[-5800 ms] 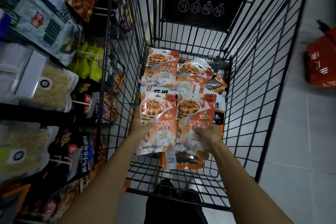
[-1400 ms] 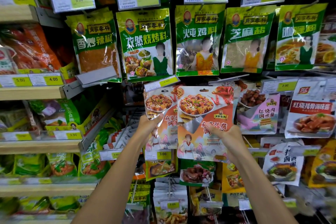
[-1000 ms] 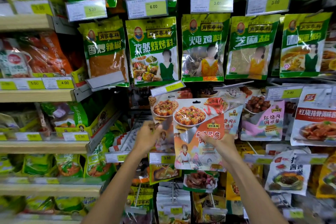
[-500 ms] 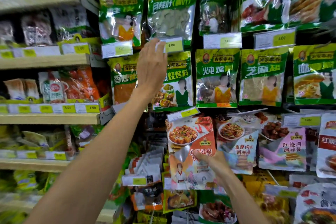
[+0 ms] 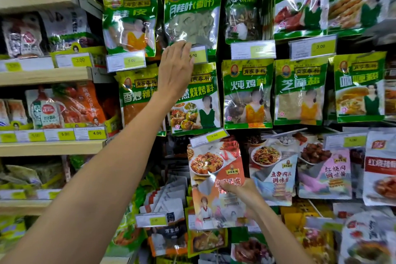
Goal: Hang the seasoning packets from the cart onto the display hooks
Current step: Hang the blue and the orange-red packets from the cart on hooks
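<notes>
Pinches the seasoning packet at its right edge with the right hand, thumb on the printed face. Holds it upright, long axis vertical, top edge tucked just under the tilted price tag; hang hole and hook hidden behind that tag, so cannot tell whether threaded. Reaches the left hand well above the tag, fingers straight and close together, touching a higher price label. Right hand far nearer, just below the tag; probably calls for a push straight back along the hook.
</notes>
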Demonstrator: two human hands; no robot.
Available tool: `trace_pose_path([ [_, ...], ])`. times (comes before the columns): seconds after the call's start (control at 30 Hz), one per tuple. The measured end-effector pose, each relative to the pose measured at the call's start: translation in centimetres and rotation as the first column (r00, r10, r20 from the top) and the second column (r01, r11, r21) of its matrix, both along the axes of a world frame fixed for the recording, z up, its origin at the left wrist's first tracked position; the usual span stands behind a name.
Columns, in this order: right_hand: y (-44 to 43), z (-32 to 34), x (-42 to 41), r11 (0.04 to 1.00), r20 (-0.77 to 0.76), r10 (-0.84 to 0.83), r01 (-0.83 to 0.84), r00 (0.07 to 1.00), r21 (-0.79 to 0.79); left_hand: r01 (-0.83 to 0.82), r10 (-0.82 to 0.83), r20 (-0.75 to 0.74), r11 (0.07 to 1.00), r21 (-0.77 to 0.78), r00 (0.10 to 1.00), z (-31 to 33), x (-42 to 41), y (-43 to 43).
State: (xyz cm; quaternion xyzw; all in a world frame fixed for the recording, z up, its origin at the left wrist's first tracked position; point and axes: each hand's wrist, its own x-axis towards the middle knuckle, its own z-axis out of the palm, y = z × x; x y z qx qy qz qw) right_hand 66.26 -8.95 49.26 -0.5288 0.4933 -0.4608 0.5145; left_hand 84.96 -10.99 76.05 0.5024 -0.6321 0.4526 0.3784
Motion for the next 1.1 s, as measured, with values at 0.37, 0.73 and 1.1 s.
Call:
trace_pose_path([
  [0.37,-1.5,0.3,1.1,0.995,0.018,-0.079,0.078,0.997,0.065,-0.002,0.002,0.007,1.000,-0.015,1.000,-0.1,0.3,-0.3],
  [0.73,-5.0,-0.4,2.9,0.966,0.008,-0.207,0.203,0.978,0.157,0.026,-0.025,0.015,0.998,-0.049,1.000,0.0,0.6,-0.5],
  [1.1,-7.3,-0.6,4.9,0.932,-0.161,-0.332,0.349,0.929,0.095,0.039,-0.037,0.021,0.997,-0.069,0.999,-0.1,0.8,-0.6],
])
